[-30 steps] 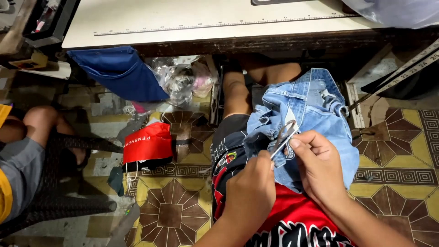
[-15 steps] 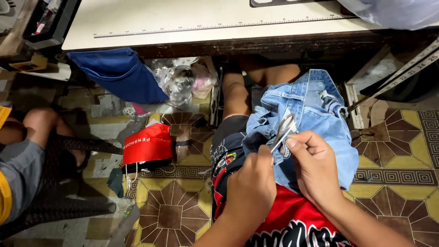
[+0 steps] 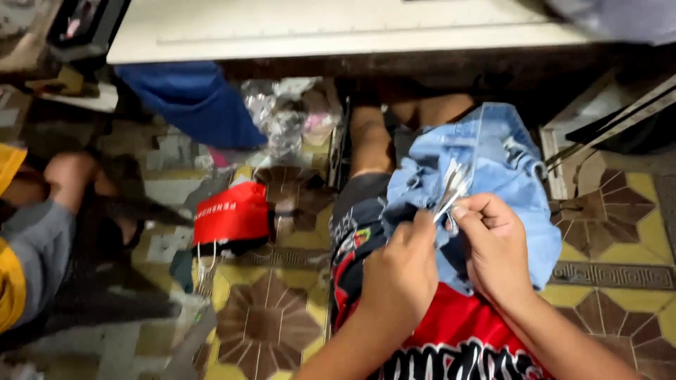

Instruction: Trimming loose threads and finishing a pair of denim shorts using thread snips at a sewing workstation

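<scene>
A light blue denim garment (image 3: pixel 507 176) lies bunched on my lap. My left hand (image 3: pixel 401 271) pinches a fold of the denim near its left edge. My right hand (image 3: pixel 493 243) holds small metal snips (image 3: pixel 451 190), their blades pointing up and left against the cloth. Both hands sit close together, almost touching, above my red and black shirt (image 3: pixel 451 338). My bare knees (image 3: pixel 370 134) show beyond the denim under the table edge.
A white table edge (image 3: pixel 317 32) runs across the top. Blue cloth (image 3: pixel 193 102) and crumpled clear plastic (image 3: pixel 282 112) lie below it. A red bag (image 3: pixel 232 214) sits on the patterned tile floor (image 3: pixel 267 324). Another person's arm (image 3: pixel 42 232) is at the left.
The hands and the denim keep nearly the same place; the snips have shifted slightly against the cloth. The view has tilted a little.
</scene>
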